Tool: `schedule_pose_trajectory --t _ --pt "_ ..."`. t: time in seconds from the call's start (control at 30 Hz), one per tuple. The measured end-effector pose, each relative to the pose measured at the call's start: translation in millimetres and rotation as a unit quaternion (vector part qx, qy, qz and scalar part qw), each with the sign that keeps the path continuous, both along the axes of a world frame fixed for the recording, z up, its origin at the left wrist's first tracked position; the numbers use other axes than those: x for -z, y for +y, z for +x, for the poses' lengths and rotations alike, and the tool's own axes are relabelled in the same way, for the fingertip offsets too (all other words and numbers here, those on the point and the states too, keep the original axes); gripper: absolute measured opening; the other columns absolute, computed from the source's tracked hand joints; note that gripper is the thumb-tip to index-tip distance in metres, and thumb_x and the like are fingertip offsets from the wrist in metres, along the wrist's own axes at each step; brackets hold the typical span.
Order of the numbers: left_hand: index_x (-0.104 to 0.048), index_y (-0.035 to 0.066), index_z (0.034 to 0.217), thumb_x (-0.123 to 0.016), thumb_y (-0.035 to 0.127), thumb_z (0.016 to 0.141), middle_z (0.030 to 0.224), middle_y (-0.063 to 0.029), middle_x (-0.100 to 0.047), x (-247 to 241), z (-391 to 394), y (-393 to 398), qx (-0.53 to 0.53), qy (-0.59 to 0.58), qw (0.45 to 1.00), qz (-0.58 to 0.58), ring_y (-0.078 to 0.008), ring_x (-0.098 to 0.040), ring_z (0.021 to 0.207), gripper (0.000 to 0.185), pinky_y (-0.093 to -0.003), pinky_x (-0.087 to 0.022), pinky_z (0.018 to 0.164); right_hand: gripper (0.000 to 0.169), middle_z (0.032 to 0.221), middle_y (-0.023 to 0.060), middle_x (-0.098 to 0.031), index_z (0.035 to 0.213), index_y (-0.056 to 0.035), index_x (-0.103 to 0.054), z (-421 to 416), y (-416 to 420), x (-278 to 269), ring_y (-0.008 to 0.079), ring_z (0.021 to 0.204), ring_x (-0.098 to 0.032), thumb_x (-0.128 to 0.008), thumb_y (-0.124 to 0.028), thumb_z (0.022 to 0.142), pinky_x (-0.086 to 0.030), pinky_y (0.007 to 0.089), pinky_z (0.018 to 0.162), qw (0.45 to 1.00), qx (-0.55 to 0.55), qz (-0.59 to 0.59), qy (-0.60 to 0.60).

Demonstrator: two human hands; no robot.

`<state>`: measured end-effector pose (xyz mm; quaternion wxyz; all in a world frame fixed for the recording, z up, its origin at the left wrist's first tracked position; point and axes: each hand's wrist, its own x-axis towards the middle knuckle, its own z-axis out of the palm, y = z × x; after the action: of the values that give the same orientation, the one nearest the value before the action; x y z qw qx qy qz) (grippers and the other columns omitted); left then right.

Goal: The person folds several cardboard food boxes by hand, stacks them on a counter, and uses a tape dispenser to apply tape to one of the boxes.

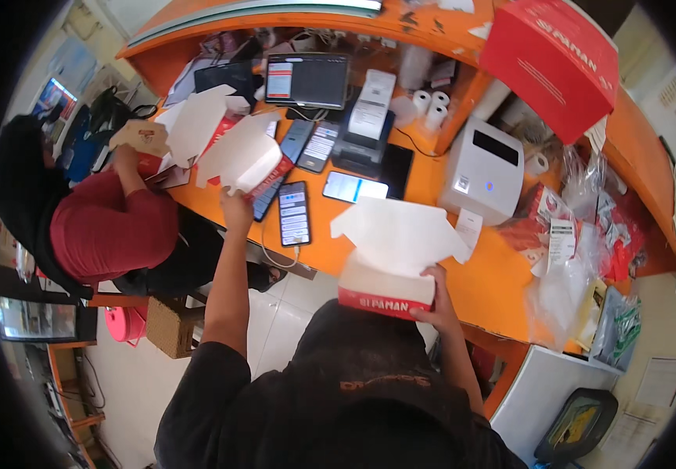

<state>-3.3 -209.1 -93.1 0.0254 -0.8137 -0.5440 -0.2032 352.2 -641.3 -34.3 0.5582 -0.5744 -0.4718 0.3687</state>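
Observation:
My left hand (237, 208) grips the near corner of a red and white folding food carton (244, 155). Its lid is up, and it is over the left part of the orange counter (326, 252). At the counter's front edge, my right hand (440, 302) holds a second carton (393, 234) by its right side. That one's white lid flap stands raised with side tabs spread, its inside facing me; the red front bears writing. Left of my left hand lies another unfolded carton (197, 126). A smartphone (295, 214) on a cable lies between my hands.
A co-worker (115, 225) sits at the left, one hand on a brown and red carton (141, 146). Several phones, a tablet (307, 80), a receipt printer (367, 129) and a white label printer (483, 170) crowd the counter. A red box (549, 64) sits on the shelf; plastic bags (572, 293) lie right.

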Motion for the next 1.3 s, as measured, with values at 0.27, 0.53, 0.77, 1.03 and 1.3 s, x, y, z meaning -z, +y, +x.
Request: schedule_pose_trajectory --t 0.27,0.53,0.77,1.03,1.3 --pt "-0.054 -0.002 0.084 -0.074 -0.003 0.076 0.118 -0.0185 -0.055 -161 58 -102 0.055 -0.123 0.991 -0.027 -0.0343 -0.061 0.091 0.022 -0.0389 -0.05 0.076 0.091 0.139 0.0186 -0.036 0.144 -0.0008 -0.025 9 44 46 0.0306 0.137 -0.033 -0.081 -0.028 0.078 -0.029 0.0423 0.114 0.988 -0.016 -0.089 0.128" --pt "-0.049 0.0 0.082 -0.071 -0.011 0.071 0.116 -0.0143 -0.054 -220 138 -130 0.275 -0.137 0.926 -0.217 -0.0311 -0.06 0.095 0.027 -0.0337 -0.048 0.079 0.108 0.15 0.0155 -0.03 0.151 -0.0102 -0.018 65 45 -36 0.0307 0.134 -0.039 -0.083 -0.038 0.07 -0.039 0.043 0.103 0.99 0.014 -0.141 0.0" --pt "-0.054 -0.002 0.085 -0.066 -0.014 0.073 0.119 -0.0146 -0.051 -155 214 -121 0.394 -0.139 0.859 -0.297 -0.0313 -0.062 0.094 0.021 -0.0379 -0.052 0.072 0.108 0.149 0.0128 -0.029 0.147 -0.0143 -0.022 77 128 -28 0.03 0.139 -0.033 -0.087 -0.027 0.063 -0.031 0.0454 0.111 0.995 0.005 0.026 0.095" --pt "-0.065 0.003 0.102 -0.07 -0.006 0.08 0.13 -0.0113 -0.048 -104 180 -134 0.411 -0.217 0.803 -0.374 -0.0264 -0.058 0.113 0.025 -0.0334 -0.053 0.085 0.077 0.125 0.005 -0.04 0.131 -0.0129 -0.039 69 114 30 0.0187 0.123 -0.042 -0.08 -0.007 0.066 -0.035 0.0328 0.105 0.988 -0.009 -0.058 0.143" --pt "-0.047 0.005 0.139 -0.065 0.021 0.096 0.137 -0.0086 -0.048 -61 150 -154 0.236 -0.444 0.621 -0.602 -0.0207 -0.054 0.119 0.05 -0.0324 -0.049 0.096 0.095 0.132 0.0044 -0.04 0.138 -0.0108 -0.041 63 84 31 0.0226 0.13 -0.039 -0.084 -0.015 0.053 -0.032 0.0341 0.109 0.971 0.018 0.009 0.239"
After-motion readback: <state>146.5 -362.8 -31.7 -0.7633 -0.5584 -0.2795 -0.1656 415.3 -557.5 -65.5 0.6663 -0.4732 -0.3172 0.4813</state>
